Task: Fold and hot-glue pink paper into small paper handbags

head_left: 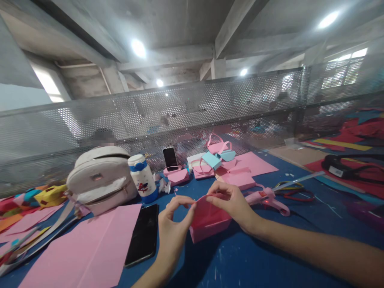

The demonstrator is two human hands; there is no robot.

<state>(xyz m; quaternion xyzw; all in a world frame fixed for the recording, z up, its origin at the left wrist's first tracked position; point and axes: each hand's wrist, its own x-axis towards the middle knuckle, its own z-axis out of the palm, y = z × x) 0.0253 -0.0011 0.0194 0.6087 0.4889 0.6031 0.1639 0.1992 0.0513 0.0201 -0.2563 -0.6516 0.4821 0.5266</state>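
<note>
A pink paper box (210, 231) with raised flaps is held between both hands, just above or on the blue table. My left hand (176, 224) pinches the box's upper left edge between thumb and fingers. On the far upper edge, my right hand (231, 204) closes thumb and fingertips on the pink paper. Just right of that hand lies a pink glue gun (267, 200) with a clear glue stick (300, 180) jutting from its back and a small red light glowing. Left of my left hand, a black phone (143, 236) lies flat.
A white backpack (100, 180) and a white-and-blue bottle (143, 180) stand at the back left. Pink paper sheets (87, 248) lie at left. Small paper bags (212, 160), a propped phone (170, 158) and scissors (295, 192) lie beyond my hands. A perforated metal screen (192, 108) borders the table.
</note>
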